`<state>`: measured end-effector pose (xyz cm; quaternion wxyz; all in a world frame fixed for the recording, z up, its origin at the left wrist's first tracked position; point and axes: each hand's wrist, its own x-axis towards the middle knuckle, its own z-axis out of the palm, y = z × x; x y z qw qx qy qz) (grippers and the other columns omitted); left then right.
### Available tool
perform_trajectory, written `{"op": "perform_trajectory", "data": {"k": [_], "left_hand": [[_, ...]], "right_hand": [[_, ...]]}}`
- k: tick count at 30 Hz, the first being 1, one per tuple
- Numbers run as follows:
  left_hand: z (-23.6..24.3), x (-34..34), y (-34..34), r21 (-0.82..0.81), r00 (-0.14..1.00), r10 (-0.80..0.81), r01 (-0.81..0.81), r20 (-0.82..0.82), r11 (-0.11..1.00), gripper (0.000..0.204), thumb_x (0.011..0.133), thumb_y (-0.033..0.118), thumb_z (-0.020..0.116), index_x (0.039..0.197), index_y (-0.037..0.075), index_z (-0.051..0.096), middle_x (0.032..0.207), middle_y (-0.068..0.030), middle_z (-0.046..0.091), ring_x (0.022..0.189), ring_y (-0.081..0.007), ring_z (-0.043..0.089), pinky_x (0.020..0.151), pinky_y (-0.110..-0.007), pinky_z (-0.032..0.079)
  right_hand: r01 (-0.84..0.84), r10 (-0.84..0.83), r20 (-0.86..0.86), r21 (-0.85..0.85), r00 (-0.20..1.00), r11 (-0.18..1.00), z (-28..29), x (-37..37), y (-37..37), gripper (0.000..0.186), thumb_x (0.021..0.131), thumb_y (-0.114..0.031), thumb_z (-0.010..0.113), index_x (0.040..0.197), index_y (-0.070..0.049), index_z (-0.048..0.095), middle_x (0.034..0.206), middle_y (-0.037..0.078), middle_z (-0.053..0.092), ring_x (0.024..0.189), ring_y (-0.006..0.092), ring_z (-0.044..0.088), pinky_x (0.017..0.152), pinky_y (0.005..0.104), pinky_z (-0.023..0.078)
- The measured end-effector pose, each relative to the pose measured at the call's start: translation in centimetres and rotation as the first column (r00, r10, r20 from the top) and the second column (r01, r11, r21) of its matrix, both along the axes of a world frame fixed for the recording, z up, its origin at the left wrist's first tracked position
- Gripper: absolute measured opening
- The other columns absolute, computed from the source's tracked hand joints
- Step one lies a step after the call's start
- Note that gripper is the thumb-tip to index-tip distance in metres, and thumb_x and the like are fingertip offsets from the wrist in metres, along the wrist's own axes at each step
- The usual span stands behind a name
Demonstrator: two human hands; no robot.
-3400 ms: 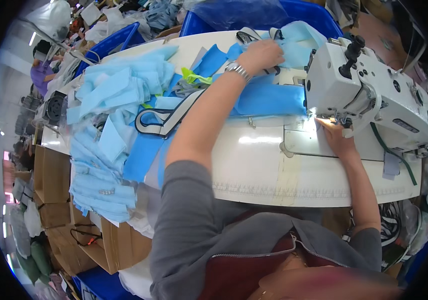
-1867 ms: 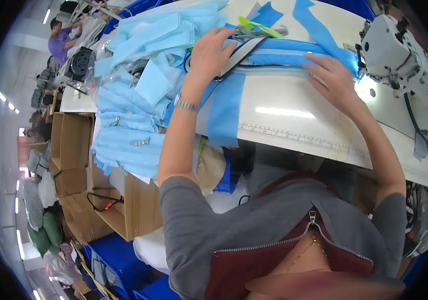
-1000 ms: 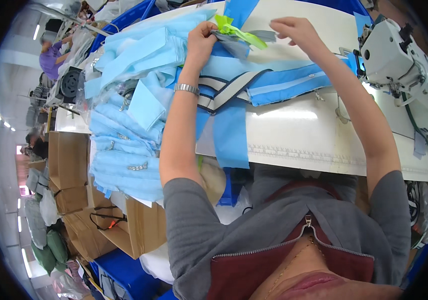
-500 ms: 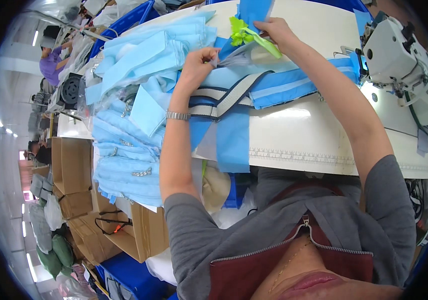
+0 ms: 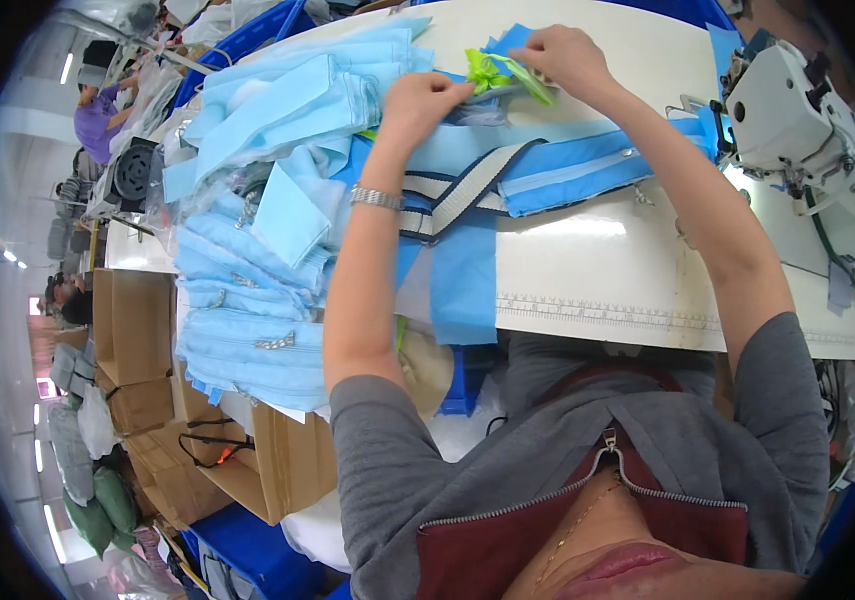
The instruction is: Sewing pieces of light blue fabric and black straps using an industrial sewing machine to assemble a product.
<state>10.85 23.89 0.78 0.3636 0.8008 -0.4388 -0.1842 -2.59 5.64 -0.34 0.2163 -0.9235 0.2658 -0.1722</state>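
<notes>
My left hand (image 5: 428, 105) is closed, thumb and fingertips pinched at the near left edge of a bunched blue and grey fabric piece (image 5: 496, 92). My right hand (image 5: 566, 62) pinches the same piece at its blue upper right side. Between the hands lie a crumpled lime-green ribbon (image 5: 488, 70) and a flat lime-green strip (image 5: 532, 82). Just below, a blue panel with a zipper (image 5: 578, 178) rests on the white table, crossed by cream webbing straps (image 5: 468, 195) with dark edges. A blue fabric flap (image 5: 464, 290) hangs toward the table's front edge.
Light-blue fabric pieces (image 5: 278, 110) are heaped at left, above stacked zippered pieces (image 5: 248, 345). A white sewing machine (image 5: 788, 110) stands at right. A ruler scale (image 5: 598, 312) runs along the white table's (image 5: 588, 260) front edge. Cardboard boxes (image 5: 293, 460) stand lower left; a person in purple (image 5: 98, 120) is beyond.
My left hand has moved up and to the right, closer to the lime-green ribbon. My right hand has shifted slightly, and the blue fabric that reached the top edge is now lower and bunched.
</notes>
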Motion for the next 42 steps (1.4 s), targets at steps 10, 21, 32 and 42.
{"op": "perform_trajectory", "data": {"k": [10,21,32,42], "left_hand": [[-4.5,-1.7,-1.8,-0.236,0.926,0.164,-0.085,0.34,0.968,0.023,0.07,0.009,0.069,0.091,0.006,0.06,0.086,-0.0142,0.067,0.083,-0.033,0.065,0.072,-0.042,0.051],[-5.1,-2.2,-2.0,-0.358,0.944,0.182,-0.075,0.276,0.931,0.022,0.075,0.007,0.068,0.093,0.005,0.056,0.084,-0.0149,0.066,0.078,-0.0345,0.064,0.068,-0.042,0.049],[-5.9,-1.4,-1.7,-0.354,0.921,0.229,-0.109,0.315,0.929,0.015,0.073,0.01,0.07,0.083,0.001,0.068,0.072,-0.0145,0.066,0.068,-0.0276,0.064,0.066,-0.036,0.05],[-5.6,-1.7,-1.8,-0.339,0.936,0.249,-0.158,0.247,0.927,0.014,0.072,0.009,0.069,0.086,0.006,0.067,0.079,-0.015,0.065,0.077,-0.0343,0.063,0.07,-0.044,0.049]], "right_hand": [[-0.183,0.237,0.229,-0.233,0.944,0.955,0.0,3.8,0.5,0.028,0.079,-0.035,0.068,0.091,-0.01,0.071,0.083,0.006,0.067,0.074,0.0196,0.065,0.066,0.0344,0.051],[-0.398,0.35,0.215,0.251,0.912,0.882,-4.0,5.0,-2.7,0.028,0.079,-0.03,0.068,0.092,-0.006,0.072,0.084,0.003,0.069,0.072,0.0108,0.061,0.057,0.0259,0.047],[-0.111,-0.001,0.589,0.153,0.808,0.982,1.4,4.4,-4.7,0.015,0.077,-0.015,0.069,0.077,-0.001,0.071,0.068,0.008,0.068,0.06,0.0139,0.063,0.056,0.0276,0.05],[-0.254,-0.151,0.745,0.4,0.65,0.881,4.6,0.3,-6.7,0.013,0.085,-0.015,0.067,0.09,-0.003,0.068,0.072,0.001,0.063,0.058,0.0082,0.057,0.053,0.0214,0.048]]}}
